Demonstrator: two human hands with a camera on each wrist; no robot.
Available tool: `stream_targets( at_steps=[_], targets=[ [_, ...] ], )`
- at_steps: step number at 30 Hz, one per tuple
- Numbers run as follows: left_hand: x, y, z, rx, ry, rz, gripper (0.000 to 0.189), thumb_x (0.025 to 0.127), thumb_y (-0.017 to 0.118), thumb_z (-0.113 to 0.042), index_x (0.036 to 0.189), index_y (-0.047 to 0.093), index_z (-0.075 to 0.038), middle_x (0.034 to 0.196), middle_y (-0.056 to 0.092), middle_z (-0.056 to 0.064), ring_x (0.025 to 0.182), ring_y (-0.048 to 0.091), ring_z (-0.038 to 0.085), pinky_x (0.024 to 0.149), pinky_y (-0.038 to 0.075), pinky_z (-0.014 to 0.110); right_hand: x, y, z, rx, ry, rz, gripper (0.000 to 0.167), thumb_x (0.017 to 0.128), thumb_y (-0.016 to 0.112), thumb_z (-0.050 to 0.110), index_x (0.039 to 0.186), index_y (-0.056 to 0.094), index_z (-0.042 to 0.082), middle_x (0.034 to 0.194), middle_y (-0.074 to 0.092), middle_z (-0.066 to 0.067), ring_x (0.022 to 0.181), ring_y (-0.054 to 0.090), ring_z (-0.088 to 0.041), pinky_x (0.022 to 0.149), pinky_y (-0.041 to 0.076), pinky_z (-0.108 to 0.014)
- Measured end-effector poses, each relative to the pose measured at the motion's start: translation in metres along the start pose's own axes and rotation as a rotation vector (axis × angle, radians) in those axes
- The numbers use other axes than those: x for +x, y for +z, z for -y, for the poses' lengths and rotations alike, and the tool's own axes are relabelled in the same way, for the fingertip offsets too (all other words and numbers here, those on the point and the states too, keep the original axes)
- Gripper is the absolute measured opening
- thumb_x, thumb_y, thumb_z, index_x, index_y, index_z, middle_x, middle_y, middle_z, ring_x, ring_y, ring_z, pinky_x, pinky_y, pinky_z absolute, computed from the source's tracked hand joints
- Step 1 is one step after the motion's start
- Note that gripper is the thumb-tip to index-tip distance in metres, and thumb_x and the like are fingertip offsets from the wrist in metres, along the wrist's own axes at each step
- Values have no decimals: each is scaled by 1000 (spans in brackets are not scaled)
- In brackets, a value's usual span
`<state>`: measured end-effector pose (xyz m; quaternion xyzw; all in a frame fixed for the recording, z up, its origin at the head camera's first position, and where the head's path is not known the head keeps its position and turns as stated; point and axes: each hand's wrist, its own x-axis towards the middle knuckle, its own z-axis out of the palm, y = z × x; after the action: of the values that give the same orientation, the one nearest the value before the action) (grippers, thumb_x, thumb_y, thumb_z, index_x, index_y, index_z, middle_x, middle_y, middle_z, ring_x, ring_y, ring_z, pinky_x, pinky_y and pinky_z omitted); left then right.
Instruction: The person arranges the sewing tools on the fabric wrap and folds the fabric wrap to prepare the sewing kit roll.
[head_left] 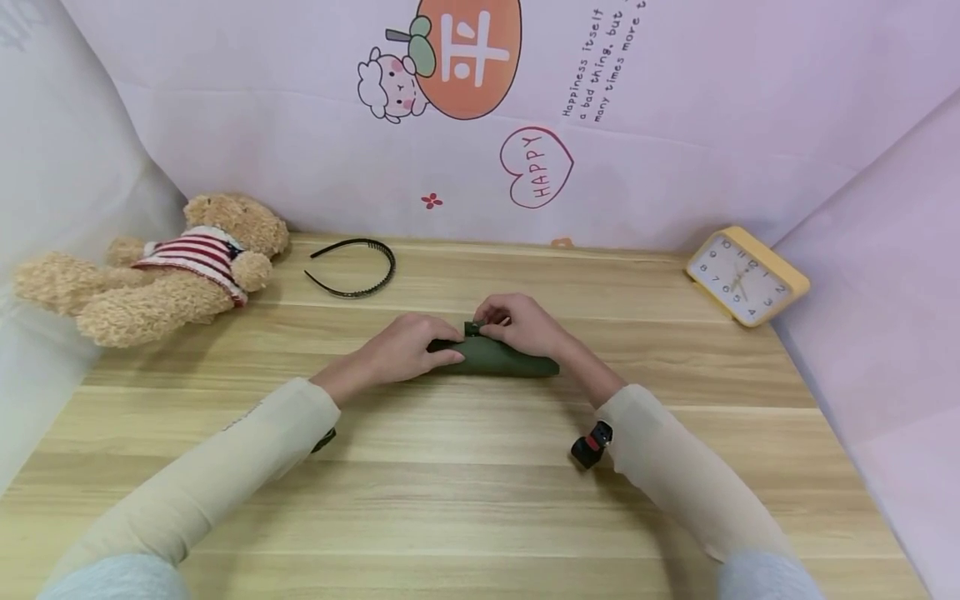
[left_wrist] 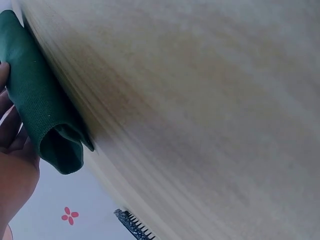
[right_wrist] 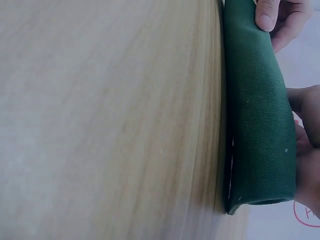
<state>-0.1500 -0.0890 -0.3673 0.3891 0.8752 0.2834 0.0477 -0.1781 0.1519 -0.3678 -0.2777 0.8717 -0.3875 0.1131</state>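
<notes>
A dark green woven-fabric roll lies crosswise on the wooden table, its end hollow in the left wrist view. My left hand grips its left part; the thumb lies on the near side and the fingers reach over the top. At the roll's upper edge, a small dark green tab stands up around the middle. My right hand pinches this tab between thumb and forefinger, the other fingers bent. The roll's right end points past the right wrist.
A black toothed headband lies behind the left hand. Farther left a teddy bear in a striped shirt lies against the side cloth. A yellow alarm clock stands at the back right. Printed cloth hangs behind the wooden table.
</notes>
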Motion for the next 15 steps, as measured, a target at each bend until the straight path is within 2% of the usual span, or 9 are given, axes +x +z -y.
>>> stream_targets(
  at_steps=[6,15],
  targets=[
    [0,0,0,4,-5,-17,30,96,73,-27,117,76,-6,119,72,7,114,65,20,98,52,38,-5,-3,2,25,-53,10,13,98,66,3,109,73,3,101,72,-6,93,66,-19,82,55,-37],
    [1,0,1,-11,-15,-16,30,96,74,-28,118,76,-7,119,72,8,114,65,21,97,52,38,-8,-2,2,28,-44,-2,14,98,66,3,109,75,4,104,74,-6,94,67,-20,83,56,-38]
  ],
)
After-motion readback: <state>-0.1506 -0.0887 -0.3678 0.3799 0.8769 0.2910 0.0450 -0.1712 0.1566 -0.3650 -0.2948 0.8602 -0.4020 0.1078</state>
